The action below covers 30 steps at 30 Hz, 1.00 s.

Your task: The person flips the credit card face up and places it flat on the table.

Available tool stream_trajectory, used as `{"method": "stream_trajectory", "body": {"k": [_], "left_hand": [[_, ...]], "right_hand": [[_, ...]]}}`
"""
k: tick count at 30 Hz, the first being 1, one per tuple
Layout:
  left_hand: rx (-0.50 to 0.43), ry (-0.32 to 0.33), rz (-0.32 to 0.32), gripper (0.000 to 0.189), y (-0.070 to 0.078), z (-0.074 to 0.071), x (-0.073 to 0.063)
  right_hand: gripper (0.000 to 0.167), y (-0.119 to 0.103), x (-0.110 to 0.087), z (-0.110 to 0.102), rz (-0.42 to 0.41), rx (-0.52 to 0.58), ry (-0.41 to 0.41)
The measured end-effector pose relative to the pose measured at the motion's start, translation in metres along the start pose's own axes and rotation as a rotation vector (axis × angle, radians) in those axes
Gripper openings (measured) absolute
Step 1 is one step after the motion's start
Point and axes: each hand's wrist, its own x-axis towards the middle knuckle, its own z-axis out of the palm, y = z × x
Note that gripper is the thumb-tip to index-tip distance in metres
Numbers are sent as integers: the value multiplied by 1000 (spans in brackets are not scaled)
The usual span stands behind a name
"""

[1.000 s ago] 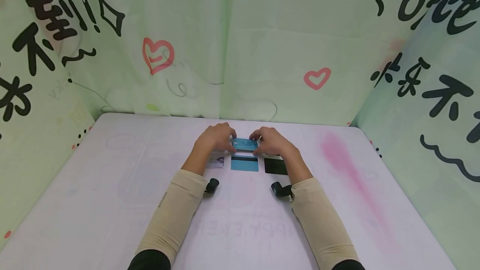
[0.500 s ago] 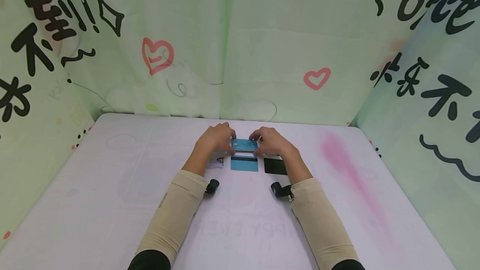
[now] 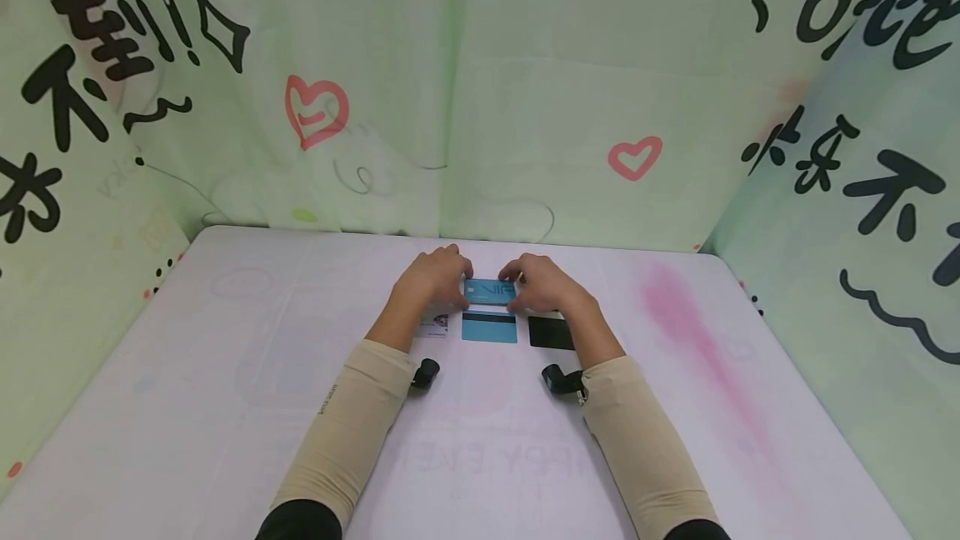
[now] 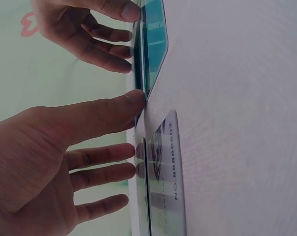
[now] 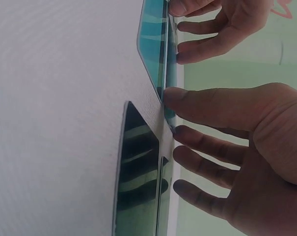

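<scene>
A blue bank card (image 3: pixel 490 292) lies lengthwise between both hands, lettering on its face. My left hand (image 3: pixel 435 275) pinches its left end between thumb and index finger, the thumb (image 4: pixel 135 96) at the near corner. At the other end my right hand (image 3: pixel 545 282) does the same; its thumb (image 5: pixel 175 95) sits on the near corner. Just in front lies a second blue card (image 3: pixel 490 327) with a dark stripe. To its left is a white printed card (image 3: pixel 432 325), partly hidden by the left wrist; to its right, a dark green card (image 3: pixel 551 332), partly behind the right wrist.
Further card edges show behind the front row, a pale one (image 4: pixel 140 162) at left and a greenish one (image 5: pixel 162 196) at right. The white tabletop (image 3: pixel 480 457) ends at a pale green curtain (image 3: pixel 525 107). Black wrist cameras (image 3: pixel 425 372) hang from both sleeves.
The held blue card has slid slightly toward me, narrowing the gap to the striped card in front. Both hands stay almost in place.
</scene>
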Motion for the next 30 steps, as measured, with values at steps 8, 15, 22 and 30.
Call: {"method": "stream_trajectory", "body": {"k": [8,15,22,30], "left_hand": [[0,7,0,54,0,0,0],[9,7,0,54,1,0,-1],[8,0,2,54,0,0,0],[-5,-7,-5,55,2,-1,-2]], "right_hand": [[53,-1,-1,0,-2,6,1],[53,-1,-1,0,-10,-4,0],[53,0,-1,1,-12,-3,4],[53,1,-2,0,-29,-8,6]]}}
